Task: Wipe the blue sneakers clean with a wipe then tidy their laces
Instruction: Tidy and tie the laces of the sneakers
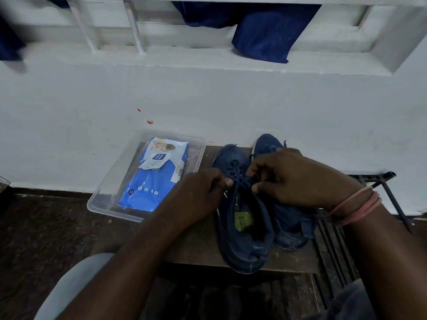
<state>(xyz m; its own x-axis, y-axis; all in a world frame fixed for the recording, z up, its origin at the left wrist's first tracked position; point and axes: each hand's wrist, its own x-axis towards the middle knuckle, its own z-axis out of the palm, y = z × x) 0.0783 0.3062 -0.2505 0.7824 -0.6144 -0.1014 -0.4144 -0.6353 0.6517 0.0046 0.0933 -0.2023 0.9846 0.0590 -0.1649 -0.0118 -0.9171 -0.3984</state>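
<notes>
Two blue sneakers side by side on a low wooden bench [203,245], toes toward the far edge by the wall. Left sneaker [242,229] mid-bench, heel overhanging the near edge; right sneaker [288,227] just beside it, toward the right edge. Left hand [198,195] pinches a lace [240,181] of the left sneaker between thumb and fingers. Right hand [293,179] has fingers curled, pinching lace on the other side of the same shoe. Clear plastic tray [101,202] at the bench's left edge, holding a blue wipes pack [157,179]. Pink bands [355,204] on the right wrist.
</notes>
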